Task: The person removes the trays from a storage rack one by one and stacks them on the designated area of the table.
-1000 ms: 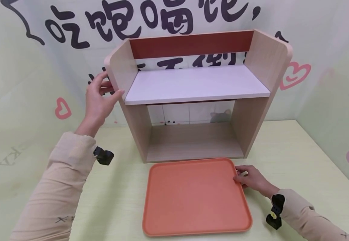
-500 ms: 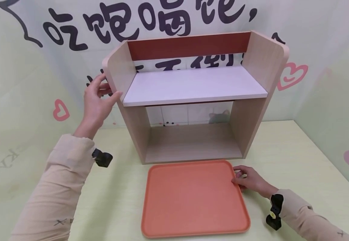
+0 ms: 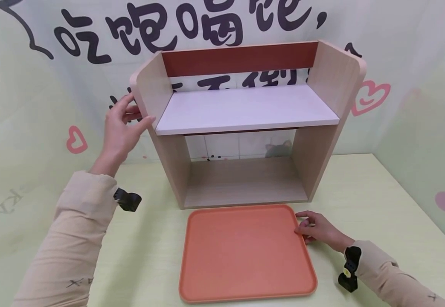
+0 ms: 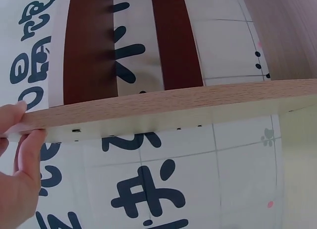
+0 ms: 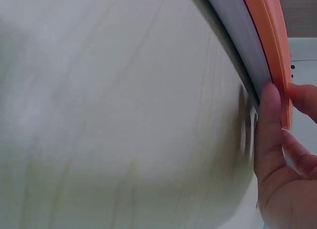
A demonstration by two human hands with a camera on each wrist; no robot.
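A small wooden desktop shelf [image 3: 247, 108] with a white middle board and red back strips stands at the centre in the head view. My left hand [image 3: 119, 132] grips its left side panel [image 3: 151, 89], thumb on the front edge and fingers behind. In the left wrist view, the left hand [image 4: 22, 164] pinches the panel's edge [image 4: 163, 98] from both faces. Just in front of the shelf lies an orange rectangular tray [image 3: 247, 253]. My right hand [image 3: 322, 230] holds the tray's right rim near the far corner. The right wrist view shows fingers on both sides of the tray rim [image 5: 271, 36].
Everything stands on a pale wooden table [image 3: 368, 196]. A printed cloth backdrop [image 3: 410, 47] with large black characters and pink hearts hangs close behind the shelf and along both sides. Black wrist cameras [image 3: 127, 200] are strapped at both sleeves.
In the head view the whole scene has shifted slightly left and a little lower. Both hands keep their holds on the shelf and the tray.
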